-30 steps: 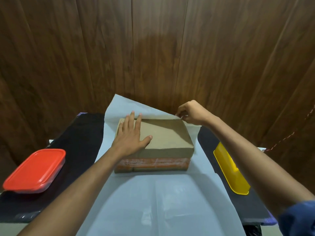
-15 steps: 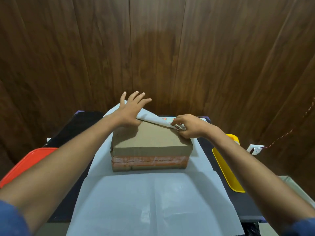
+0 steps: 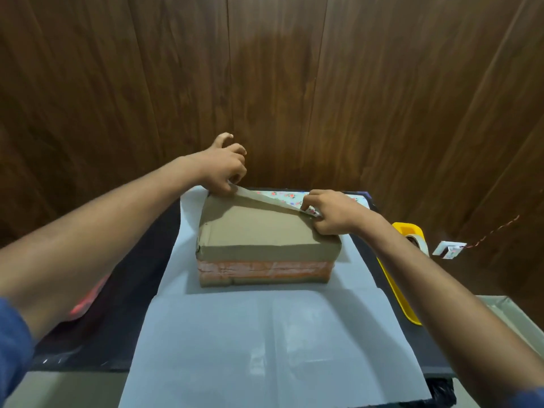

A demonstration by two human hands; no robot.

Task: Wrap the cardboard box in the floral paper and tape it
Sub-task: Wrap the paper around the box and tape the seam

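The far edge of the floral paper (image 3: 265,198) was pinched over the cardboard box (image 3: 259,231) by the left hand (image 3: 222,169) and right hand (image 3: 329,212), each grip grasping it

Black-topped table (image 3: 123,313) w/ large white-backed floral paper sheet (image 3: 265,348) spread down the middle, brown cardboard box (image 3: 265,234) on the sheet; yellow plastic tray (image 3: 396,293) at right edge, blurred red item (image 3: 88,301) at left.

Two bare forearms, blue sleeves (image 3: 13,343) pushed up past elbows
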